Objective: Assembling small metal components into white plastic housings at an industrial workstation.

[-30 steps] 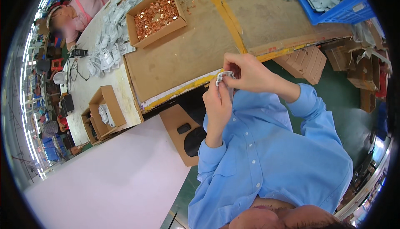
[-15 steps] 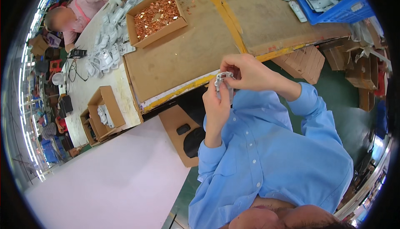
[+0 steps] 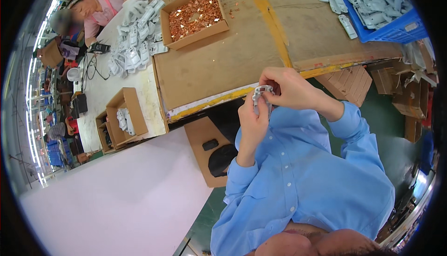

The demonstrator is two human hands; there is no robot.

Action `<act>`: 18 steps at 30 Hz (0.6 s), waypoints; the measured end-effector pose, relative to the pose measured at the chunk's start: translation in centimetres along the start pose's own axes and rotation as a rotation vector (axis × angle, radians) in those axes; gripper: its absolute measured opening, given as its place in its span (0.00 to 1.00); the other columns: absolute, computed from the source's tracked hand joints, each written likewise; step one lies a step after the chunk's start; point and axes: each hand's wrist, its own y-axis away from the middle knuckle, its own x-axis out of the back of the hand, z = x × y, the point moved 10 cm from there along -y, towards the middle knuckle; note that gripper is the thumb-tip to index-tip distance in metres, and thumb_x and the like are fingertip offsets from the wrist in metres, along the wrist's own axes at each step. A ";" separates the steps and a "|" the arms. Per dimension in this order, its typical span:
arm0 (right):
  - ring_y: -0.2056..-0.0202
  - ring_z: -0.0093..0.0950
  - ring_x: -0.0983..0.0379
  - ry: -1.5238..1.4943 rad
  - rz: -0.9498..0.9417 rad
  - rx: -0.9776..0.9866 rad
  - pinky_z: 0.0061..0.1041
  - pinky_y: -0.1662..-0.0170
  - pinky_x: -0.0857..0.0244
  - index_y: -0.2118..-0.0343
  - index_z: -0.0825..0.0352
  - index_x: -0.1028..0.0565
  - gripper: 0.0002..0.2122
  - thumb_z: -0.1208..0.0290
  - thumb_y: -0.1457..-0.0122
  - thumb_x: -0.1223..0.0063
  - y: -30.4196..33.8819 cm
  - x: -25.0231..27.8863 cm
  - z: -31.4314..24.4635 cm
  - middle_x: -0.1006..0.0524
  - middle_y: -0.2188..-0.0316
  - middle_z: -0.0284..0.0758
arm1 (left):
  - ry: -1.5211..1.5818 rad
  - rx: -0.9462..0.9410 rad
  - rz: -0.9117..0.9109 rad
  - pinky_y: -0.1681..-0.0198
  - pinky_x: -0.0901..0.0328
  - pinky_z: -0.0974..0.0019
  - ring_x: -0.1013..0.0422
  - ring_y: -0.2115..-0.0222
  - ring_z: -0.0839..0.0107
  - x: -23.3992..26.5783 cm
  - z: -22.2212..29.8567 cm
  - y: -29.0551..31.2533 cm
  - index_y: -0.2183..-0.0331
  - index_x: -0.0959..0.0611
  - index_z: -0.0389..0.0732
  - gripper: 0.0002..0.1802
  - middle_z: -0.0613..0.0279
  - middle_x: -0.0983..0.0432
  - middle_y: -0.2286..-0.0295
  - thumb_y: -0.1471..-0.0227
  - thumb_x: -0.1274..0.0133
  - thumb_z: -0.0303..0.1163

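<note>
Just in front of the table's near edge, my left hand [image 3: 253,124] is closed round a white plastic casing [image 3: 262,90], its open frame end pointing up and away from me. Over that end bends my right hand [image 3: 291,88], its thumb and fingertips pinched together against the casing's rim. Whatever small thing the right fingertips may hold is hidden. On the table, up and left of my hands, stands a cardboard box [image 3: 201,36] full of small copper-coloured metal pieces [image 3: 193,16].
Left of that box is a heap of white casings [image 3: 135,46], where a gloved co-worker [image 3: 104,4] sits. A blue crate [image 3: 396,33] of casings stands far right. Small cardboard boxes [image 3: 139,111] sit on the left bench. Yellow tape [image 3: 223,96] lines the table edge.
The whole view has shifted, so the table and my hands appear farther right. Both hands stay at the casing in nearly the same grip. The co-worker's head has turned slightly.
</note>
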 end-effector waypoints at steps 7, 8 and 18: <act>0.75 0.30 0.30 -0.076 0.089 -0.048 0.29 0.71 0.35 0.70 0.69 0.29 0.07 0.76 0.52 0.43 -1.3 0.6 1.7 0.28 0.78 0.38 | -0.058 -0.042 0.142 0.67 0.33 0.72 0.28 0.72 0.77 3.0 0.0 -0.7 0.56 0.24 0.33 0.14 0.60 0.21 0.71 0.41 0.52 0.30; 0.75 0.30 0.30 -0.082 0.080 -0.034 0.29 0.71 0.35 0.70 0.69 0.29 0.07 0.76 0.52 0.43 -1.6 0.7 1.7 0.28 0.78 0.38 | -0.101 0.011 0.090 0.67 0.33 0.72 0.28 0.72 0.77 3.5 -0.7 -1.0 0.56 0.24 0.33 0.14 0.59 0.21 0.70 0.42 0.51 0.30; 0.53 0.41 0.30 0.819 0.707 -0.167 0.35 0.50 0.36 0.50 0.68 0.30 0.22 0.63 0.46 0.43 2.4 20.8 13.6 0.28 0.54 0.46 | -0.262 0.025 0.698 0.78 0.42 0.75 0.38 0.81 0.82 30.1 -4.6 -11.3 0.57 0.25 0.35 0.20 0.67 0.28 0.76 0.45 0.43 0.39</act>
